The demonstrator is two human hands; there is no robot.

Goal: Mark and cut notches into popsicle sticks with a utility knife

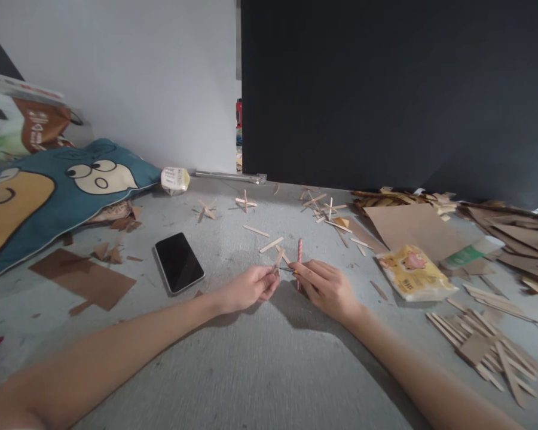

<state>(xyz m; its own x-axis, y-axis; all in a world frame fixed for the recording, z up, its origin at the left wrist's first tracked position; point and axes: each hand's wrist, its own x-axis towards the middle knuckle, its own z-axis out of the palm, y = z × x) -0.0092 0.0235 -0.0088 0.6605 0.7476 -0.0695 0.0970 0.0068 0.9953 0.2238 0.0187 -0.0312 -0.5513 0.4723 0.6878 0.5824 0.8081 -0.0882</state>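
My left hand (251, 288) rests on the grey floor with its fingers pinched on a small wooden stick (278, 258). My right hand (326, 288) lies close beside it, fingers closed around a pink striped utility knife (299, 254) that stands upright. The knife's thin blade (287, 270) points left toward the stick, and the two hands almost touch at the fingertips. Loose wooden sticks (269, 245) lie just beyond the hands.
A black phone (178, 261) lies to the left. A blue cartoon cushion (49, 194) and cardboard scraps (83, 279) sit further left. To the right are a yellow packet (415, 273), a cardboard sheet (412, 230) and a pile of sticks (488, 349). A black panel (394, 89) stands behind.
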